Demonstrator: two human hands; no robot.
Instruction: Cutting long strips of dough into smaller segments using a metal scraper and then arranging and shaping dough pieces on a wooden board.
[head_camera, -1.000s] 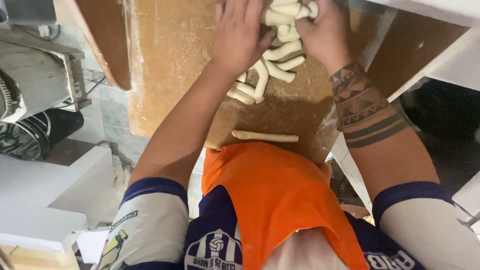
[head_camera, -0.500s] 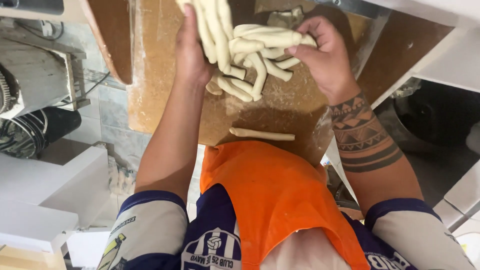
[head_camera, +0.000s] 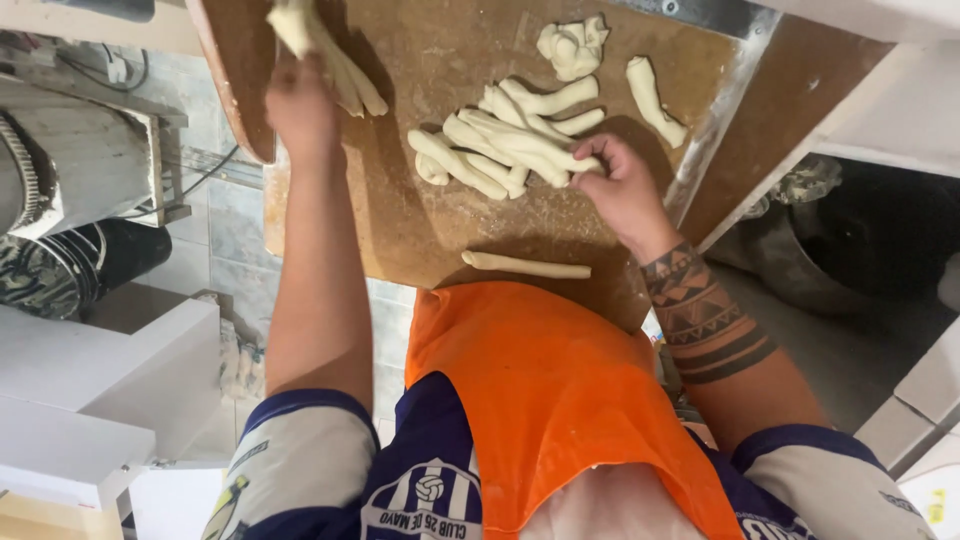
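Observation:
My left hand (head_camera: 300, 110) is raised at the left edge of the floured wooden board (head_camera: 440, 220), gripping a bunch of dough sticks (head_camera: 325, 50) that hang above it. A pile of pale dough sticks (head_camera: 510, 145) lies in the middle of the board, and my right hand (head_camera: 620, 190) rests on its right side, fingers over the stick ends. One single dough stick (head_camera: 525, 265) lies apart near the board's front edge. A crumpled dough lump (head_camera: 572, 45) and a short thick dough piece (head_camera: 652, 100) sit at the far side.
My orange apron (head_camera: 540, 390) fills the lower middle. A grey machine (head_camera: 60, 170) and a dark bucket (head_camera: 70, 270) stand at the left over a tiled floor. White shelving (head_camera: 90, 400) sits lower left, white furniture (head_camera: 880, 90) upper right, and a dark bin (head_camera: 860, 250) at the right.
Both hands held the whole heap together; now my left hand has carried a bunch of sticks off to the left, and the rest lies on the board under my right hand.

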